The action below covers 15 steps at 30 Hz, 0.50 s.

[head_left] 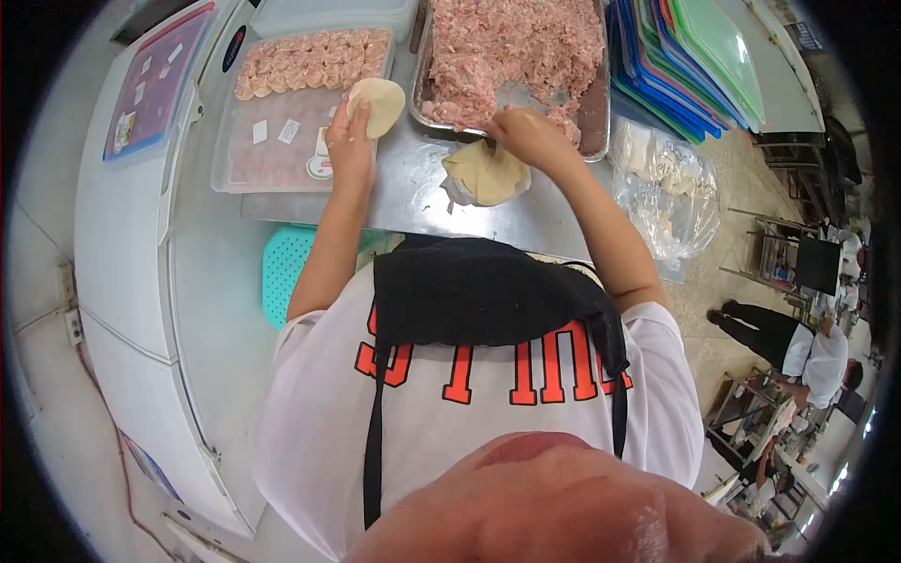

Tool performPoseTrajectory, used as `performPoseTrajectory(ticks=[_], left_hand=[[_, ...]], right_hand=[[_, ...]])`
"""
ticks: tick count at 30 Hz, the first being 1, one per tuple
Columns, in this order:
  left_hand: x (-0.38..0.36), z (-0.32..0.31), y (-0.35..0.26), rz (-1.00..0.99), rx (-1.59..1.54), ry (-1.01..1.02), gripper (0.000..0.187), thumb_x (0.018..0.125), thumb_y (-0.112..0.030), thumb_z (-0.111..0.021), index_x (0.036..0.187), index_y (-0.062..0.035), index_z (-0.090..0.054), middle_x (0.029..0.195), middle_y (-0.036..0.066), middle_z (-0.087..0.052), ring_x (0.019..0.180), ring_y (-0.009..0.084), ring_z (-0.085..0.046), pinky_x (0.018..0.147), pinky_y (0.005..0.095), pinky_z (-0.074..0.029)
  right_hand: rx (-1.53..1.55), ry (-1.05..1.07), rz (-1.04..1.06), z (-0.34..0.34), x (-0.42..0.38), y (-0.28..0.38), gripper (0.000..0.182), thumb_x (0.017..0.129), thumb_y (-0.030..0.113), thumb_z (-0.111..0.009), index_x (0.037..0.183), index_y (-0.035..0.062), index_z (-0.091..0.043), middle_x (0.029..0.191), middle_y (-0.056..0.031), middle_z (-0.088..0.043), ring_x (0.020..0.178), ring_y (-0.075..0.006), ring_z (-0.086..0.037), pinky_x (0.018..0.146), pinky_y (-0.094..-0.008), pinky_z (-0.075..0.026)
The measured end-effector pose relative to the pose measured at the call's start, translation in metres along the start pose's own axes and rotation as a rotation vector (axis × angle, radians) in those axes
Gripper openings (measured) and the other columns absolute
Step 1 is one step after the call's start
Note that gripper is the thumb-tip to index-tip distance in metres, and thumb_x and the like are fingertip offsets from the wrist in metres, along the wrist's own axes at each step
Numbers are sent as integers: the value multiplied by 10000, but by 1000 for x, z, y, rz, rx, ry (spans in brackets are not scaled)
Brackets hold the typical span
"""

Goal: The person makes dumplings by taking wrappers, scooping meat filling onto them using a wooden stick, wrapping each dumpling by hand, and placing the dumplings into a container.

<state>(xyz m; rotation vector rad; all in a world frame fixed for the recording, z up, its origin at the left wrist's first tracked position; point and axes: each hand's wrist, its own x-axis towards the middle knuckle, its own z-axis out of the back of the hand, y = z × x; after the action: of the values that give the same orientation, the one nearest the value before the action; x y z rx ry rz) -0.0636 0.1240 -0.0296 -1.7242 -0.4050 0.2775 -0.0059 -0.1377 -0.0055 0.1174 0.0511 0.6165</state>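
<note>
My left hand (350, 150) is closed on a round dumpling wrapper (381, 106), which rests over the fingers. Over the near edge of a metal tray (424, 114), my right hand (531, 134) is closed, its fingers at the minced meat (516, 42). Whether a small tool sits in those fingers is hidden. Just below that hand, a stack of pale wrappers (486, 172) lies on the steel table. Beside my left hand stands a plastic container (225, 169) with rows of filled dumplings (310, 58); a translucent lid with small labels covers its nearer part.
Blue, green and red plastic lids (690, 61) are piled right of the tray. A clear plastic bag (664, 192) with pale contents lies below them. A white freezer (141, 272) stands at left, near a turquoise perforated basket (284, 272). Other people (798, 347) are far right.
</note>
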Motion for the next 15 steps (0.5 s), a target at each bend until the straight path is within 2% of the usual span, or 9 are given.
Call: performPoseTrajectory(ticks=[2,3,5,6,8,10,11,12,15], left_hand=[[-4,-20,-4,106,-386,-75,373,936,-146,-563,1241,63,-513,1161,132,-602,1049,205,-595,897,330,-490],[-4,-30,-1,104,-386,-76,373,936,-146,-563,1241,63,-513,1161,132,-602,1049,205,-595,897,330,-490],[4,-54,7,333,-643,19,348,942,-111,-511,1250,49,-480,1188,160,-577,1057,265,-598,899,378,-508],[5,-69,6,373,-685,119,367,965,-145,-457,1278,46,-449,1232,170,-552,1115,287,-564,958,407,-465],[4,-103,-7,414,-719,230,389,988,-179,-402,1307,43,-419,1275,181,-526,1174,310,-530,1017,437,-421],[3,-139,-36,403,-977,206,398,993,-252,-368,1246,38,-470,1244,160,-541,1179,337,-500,1003,495,-409],[5,-149,-45,447,-965,206,477,997,-396,-322,1205,-9,-507,1177,125,-564,1147,315,-497,976,493,-405],[9,-151,-39,448,-962,211,477,997,-396,-322,1205,-9,-507,1177,125,-564,1147,315,-497,976,493,-405],[16,-154,-28,559,-1031,110,563,956,-572,-312,1125,-93,-554,1048,89,-569,984,246,-521,860,400,-434]], right_hand=[[456,-21,-14,9,-12,-13,297,927,284,-548,905,30,-700,643,-93,-618,618,-208,-636,587,-326,-483],[455,-21,-12,18,-15,-15,297,927,284,-548,905,30,-700,643,-93,-618,618,-208,-636,587,-326,-483],[788,85,-314,36,-18,-18,356,960,339,-523,1005,29,-693,622,-17,-544,580,-126,-523,569,-282,-429],[791,82,-315,37,-18,-21,356,960,339,-523,1005,29,-693,622,-17,-544,580,-126,-523,569,-282,-429],[1000,-79,-304,37,-16,-25,373,951,338,-515,855,6,-655,645,-123,-551,631,-227,-549,627,-356,-445],[929,-171,-259,29,-20,-23,342,946,316,-527,871,4,-645,686,-130,-566,662,-246,-564,642,-361,-447],[851,-251,-210,27,-23,-24,313,941,295,-538,887,2,-635,726,-137,-580,692,-265,-579,657,-367,-449],[852,-255,-213,29,-28,-30,313,941,295,-538,887,2,-635,726,-137,-580,692,-265,-579,657,-367,-449],[528,-186,-58,54,-56,-47,218,917,250,-547,952,47,-618,844,-175,-620,806,-363,-613,706,-434,-471]])
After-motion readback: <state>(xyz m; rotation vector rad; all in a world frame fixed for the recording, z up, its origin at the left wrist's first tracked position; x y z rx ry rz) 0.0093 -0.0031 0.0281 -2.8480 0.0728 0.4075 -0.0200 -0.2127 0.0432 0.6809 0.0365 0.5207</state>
